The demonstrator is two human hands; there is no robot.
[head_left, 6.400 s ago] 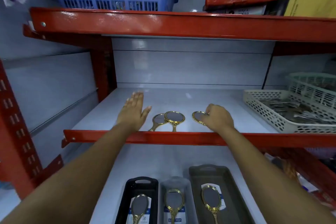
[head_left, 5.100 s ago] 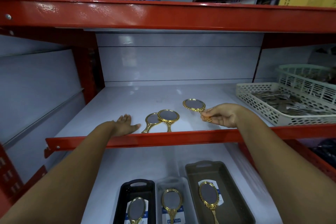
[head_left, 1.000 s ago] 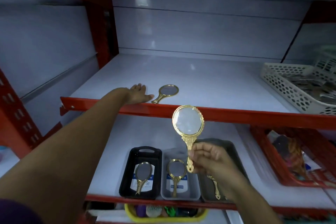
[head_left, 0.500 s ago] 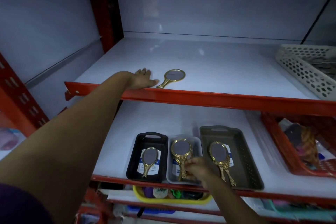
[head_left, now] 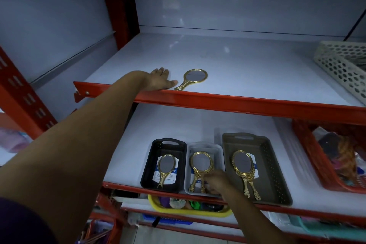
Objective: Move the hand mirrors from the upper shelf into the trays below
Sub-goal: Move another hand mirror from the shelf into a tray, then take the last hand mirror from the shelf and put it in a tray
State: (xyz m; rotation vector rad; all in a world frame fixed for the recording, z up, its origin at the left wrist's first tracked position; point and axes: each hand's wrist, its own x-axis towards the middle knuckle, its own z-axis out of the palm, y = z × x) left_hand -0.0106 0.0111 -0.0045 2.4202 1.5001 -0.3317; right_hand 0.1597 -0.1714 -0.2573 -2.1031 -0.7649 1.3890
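Note:
One gold hand mirror [head_left: 195, 77] lies on the upper shelf near its front edge. My left hand [head_left: 160, 82] rests flat beside its handle, holding nothing. On the lower shelf stand a black tray [head_left: 147, 164], a light grey tray [head_left: 204, 146] and a dark grey tray [head_left: 271, 174]. The black tray holds a single mirror [head_left: 166, 165]. Two stacked mirrors [head_left: 242, 164] lie in the dark grey tray. The light grey tray also holds two, and my right hand [head_left: 215, 182] pinches the handle of the top mirror [head_left: 201, 162] as it lies there.
A white perforated basket [head_left: 342, 65] sits at the right of the upper shelf. A red basket [head_left: 309, 154] of mixed goods stands right of the trays. The upper shelf's red front rail [head_left: 237, 103] overhangs the trays. A yellow basket [head_left: 188, 211] sits one level below.
My right hand has carried a mirror down from in front of the upper shelf into the light grey tray. Two mirrors have left the upper shelf since the earliest frames. The left hand stays put.

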